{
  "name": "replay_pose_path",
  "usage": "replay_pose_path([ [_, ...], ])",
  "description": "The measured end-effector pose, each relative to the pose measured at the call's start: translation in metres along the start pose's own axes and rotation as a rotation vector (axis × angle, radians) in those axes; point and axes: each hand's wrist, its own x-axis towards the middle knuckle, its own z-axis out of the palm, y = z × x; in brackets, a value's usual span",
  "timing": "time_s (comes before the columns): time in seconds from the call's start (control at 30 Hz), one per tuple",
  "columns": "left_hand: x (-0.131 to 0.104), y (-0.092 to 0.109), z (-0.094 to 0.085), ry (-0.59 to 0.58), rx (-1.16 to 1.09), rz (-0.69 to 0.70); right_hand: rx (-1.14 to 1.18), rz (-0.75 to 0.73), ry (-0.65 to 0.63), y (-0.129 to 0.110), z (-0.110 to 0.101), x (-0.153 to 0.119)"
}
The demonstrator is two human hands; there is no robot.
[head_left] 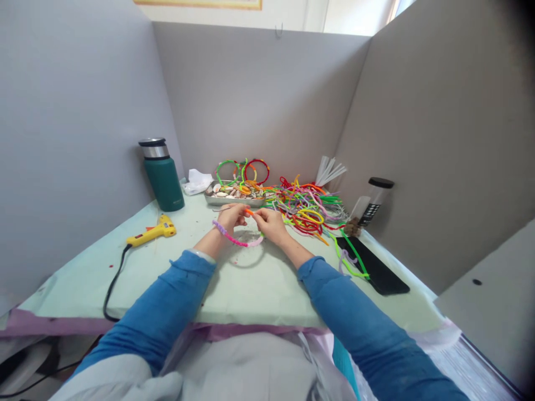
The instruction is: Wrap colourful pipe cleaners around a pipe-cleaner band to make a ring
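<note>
Tabletop [259, 301]: glue gun [151, 233], flask [164, 182] left; pipe-cleaner pile [309, 207] near right hand [271, 224].

Grey panels [75, 94] enclose a pale-covered table [259, 301] on three sides. Above the rear panel [254, 94] I see, from my remote station, a white wall [288, 15] and an orange-edged frame [204, 5]; streaked pale floor [455, 370] lies lower right.

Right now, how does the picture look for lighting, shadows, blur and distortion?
Head view: daylight brightest at upper right, the tall grey right-hand partition darker than the left; a soft shadow below the multicoloured fuzzy hoop on the pale green table cover; a dark blur along the right edge; wide-angle stretching of both blue sleeves toward the lower corners.
</note>
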Motion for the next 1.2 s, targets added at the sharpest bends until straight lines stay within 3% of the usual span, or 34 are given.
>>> replay_pose_path([
  [0.27, 0.000, 0.001, -0.001, 0.020, -0.014, 0.007, 0.043, -0.014, -0.040, -0.002, 0.005, -0.002],
  [0.6, 0.007, -0.007, -0.006, -0.153, 0.096, 0.246, 0.620, 0.411, -0.136, -0.004, -0.006, 0.006],
  [0.83, 0.008, -0.004, -0.009, -0.257, 0.163, 0.346, 0.916, 0.569, -0.323, 0.001, -0.015, 0.007],
  [1.0, 0.009, -0.005, -0.011, -0.212, 0.267, 0.359, 1.028, 0.590, -0.500, 0.011, -0.018, 0.007],
  [1.2, 0.014, -0.007, -0.014, -0.170, 0.325, 0.348, 1.045, 0.617, -0.537, 0.010, -0.020, 0.007],
])
